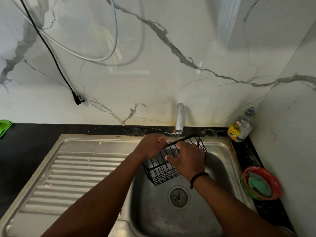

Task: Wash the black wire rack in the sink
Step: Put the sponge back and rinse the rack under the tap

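One black wire rack (168,165), a small rectangular basket of thin metal bars, is held tilted above the basin of the single stainless-steel sink (220,157), just under the one chrome tap (179,118), from which a thin stream of water falls onto the rack's upper rim. Both hands are on it: the left hand (151,145) grips the rim at the rack's left end with curled fingers, and the right hand (188,159) lies over the front of the rack, fingers wrapped round its bars, with one black cord bracelet (198,177) on that wrist. One round drain strainer (177,197) sits in the basin floor below the rack. On the dark countertop (25,151) to the right stand one clear plastic bottle with a yellow label (241,125) and one red-rimmed bowl holding green cloth (261,183). One black plug on its cable (77,98) hangs against the marble wall.
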